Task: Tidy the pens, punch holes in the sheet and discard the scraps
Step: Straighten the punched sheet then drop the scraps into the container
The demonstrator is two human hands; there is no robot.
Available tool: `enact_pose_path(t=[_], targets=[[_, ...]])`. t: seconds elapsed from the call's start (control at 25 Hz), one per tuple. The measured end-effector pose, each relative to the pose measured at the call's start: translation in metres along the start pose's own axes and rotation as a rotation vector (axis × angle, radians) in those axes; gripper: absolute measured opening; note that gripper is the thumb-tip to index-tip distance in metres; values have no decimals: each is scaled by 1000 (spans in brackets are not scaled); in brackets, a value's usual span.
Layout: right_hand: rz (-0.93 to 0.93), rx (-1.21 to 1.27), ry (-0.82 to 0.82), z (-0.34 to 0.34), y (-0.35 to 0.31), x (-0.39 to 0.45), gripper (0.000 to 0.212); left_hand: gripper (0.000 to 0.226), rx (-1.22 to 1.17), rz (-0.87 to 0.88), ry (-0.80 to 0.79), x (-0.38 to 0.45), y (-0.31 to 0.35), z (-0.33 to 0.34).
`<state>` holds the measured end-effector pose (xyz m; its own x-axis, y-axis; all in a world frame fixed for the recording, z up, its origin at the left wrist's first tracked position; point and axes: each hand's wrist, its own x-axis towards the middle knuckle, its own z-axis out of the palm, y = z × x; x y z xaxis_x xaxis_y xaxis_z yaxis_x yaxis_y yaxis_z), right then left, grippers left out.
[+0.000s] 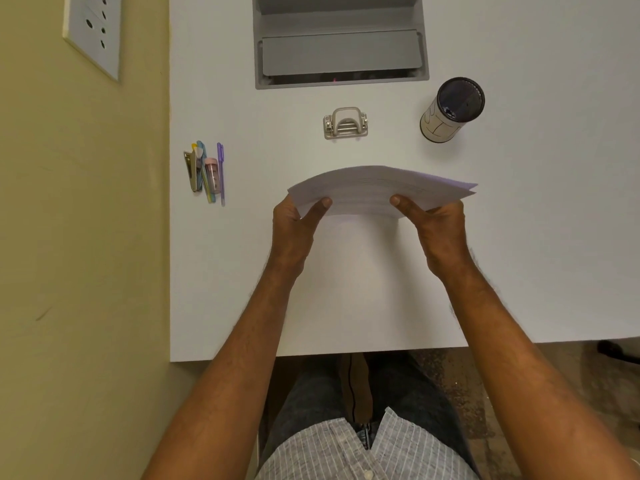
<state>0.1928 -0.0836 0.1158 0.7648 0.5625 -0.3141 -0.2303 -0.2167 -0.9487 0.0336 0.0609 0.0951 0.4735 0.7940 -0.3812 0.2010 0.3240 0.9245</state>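
While both hands hold the paper, the layout reads:
Surface: the white surface point(242, 289) carries everything.
Sheet: the folded white paper sheet point(377, 190) is lifted, bowed upward, its long axis left to right.
Left hand: the left hand point(294, 223) pinches the near left edge, thumb on top.
Right hand: the right hand point(436, 223) pinches the near right edge likewise.
Punch: the small beige metal hole punch point(345, 123) lies straight ahead beyond the sheet, slightly nearer the left hand.
Pens: the coloured plastic pens point(211, 171) lie far left, well apart from the dark cylindrical pen cup point(452, 110) at right.
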Motion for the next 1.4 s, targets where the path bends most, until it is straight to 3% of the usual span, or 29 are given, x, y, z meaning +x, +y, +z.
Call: enact_pose_path(t=[0.84, 1.4], targets=[[33, -73, 3, -10, 6, 2, 35, 30, 17, -6, -44, -1, -3, 2], [-57, -51, 66, -9, -8, 2, 35, 29, -16, 46, -23, 1, 9, 7]])
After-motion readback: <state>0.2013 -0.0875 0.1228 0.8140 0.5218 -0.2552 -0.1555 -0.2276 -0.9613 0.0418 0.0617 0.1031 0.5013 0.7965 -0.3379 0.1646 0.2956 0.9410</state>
